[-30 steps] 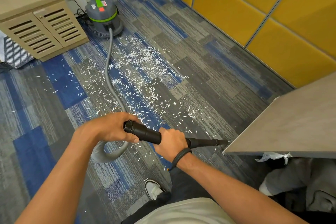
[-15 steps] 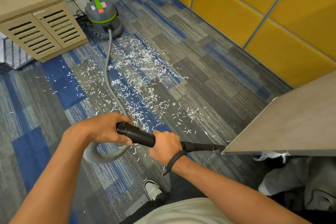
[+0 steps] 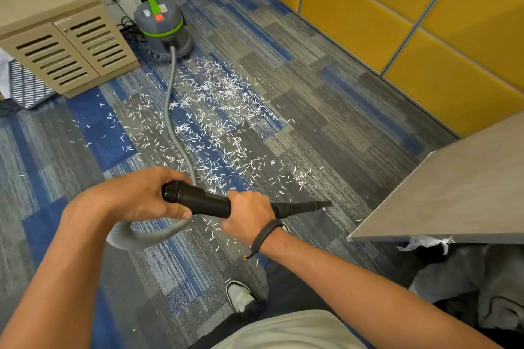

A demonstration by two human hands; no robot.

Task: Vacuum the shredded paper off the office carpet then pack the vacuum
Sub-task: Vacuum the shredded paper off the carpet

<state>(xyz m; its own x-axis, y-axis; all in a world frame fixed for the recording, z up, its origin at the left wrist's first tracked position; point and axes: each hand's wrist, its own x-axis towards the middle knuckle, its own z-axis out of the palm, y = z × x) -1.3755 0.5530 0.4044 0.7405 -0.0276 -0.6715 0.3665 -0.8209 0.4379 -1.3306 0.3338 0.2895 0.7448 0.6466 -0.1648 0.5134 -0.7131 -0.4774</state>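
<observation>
White shredded paper [image 3: 215,122] lies scattered over the blue and grey carpet [image 3: 326,110]. A grey canister vacuum [image 3: 163,28] with a green band stands at the back beside the cabinet. Its grey hose [image 3: 170,110] runs across the paper toward me and loops under my left hand. My left hand [image 3: 147,195] grips the rear end of the black nozzle tube [image 3: 204,201]. My right hand [image 3: 249,214] grips the tube further forward. The narrow nozzle tip [image 3: 326,203] points right, low over the carpet near the desk corner.
A wooden desk top [image 3: 453,193] juts in from the right. A slatted beige cabinet [image 3: 65,48] stands at the back left. Yellow wall panels [image 3: 397,8] line the right side. My shoe [image 3: 239,295] is on the carpet below my hands. A power cord trails behind the vacuum.
Both hands have drawn the nozzle tube back to the left, so its tip has come out from the desk edge.
</observation>
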